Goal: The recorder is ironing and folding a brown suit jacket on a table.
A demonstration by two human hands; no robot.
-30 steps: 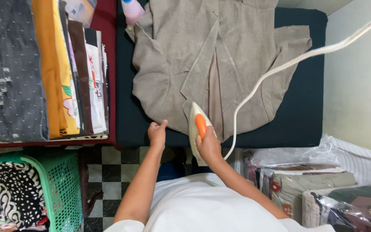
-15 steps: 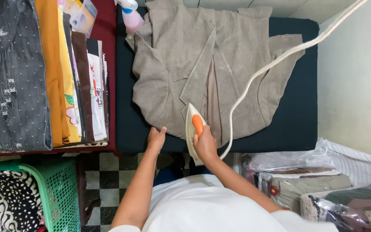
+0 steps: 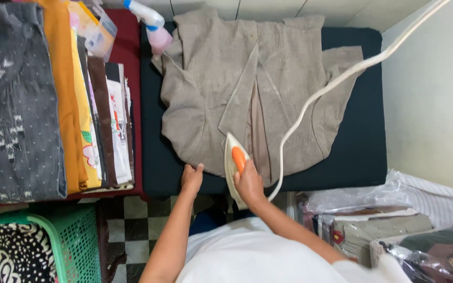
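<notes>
Lying spread across the one dark ironing board (image 3: 363, 157), a single grey-brown shirt (image 3: 247, 99) runs its length from near to far. One white iron (image 3: 233, 162) stands on the shirt's near hem, nose pointing far, the right hand (image 3: 248, 183) curled around its orange handle. The left hand (image 3: 191, 177), fingers together, presses the hem just left of the iron.

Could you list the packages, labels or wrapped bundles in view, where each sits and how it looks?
Clear plastic-wrapped bundles: lower right, folded grey-green and dark cloth inside, crinkled shiny film.
Small clear plastic packet: top left, on the stacked folded clothes, yellowish contents.
Spray bottle: top, beside the grey garment, pink body, white and blue head.
No signs or screens.
</notes>
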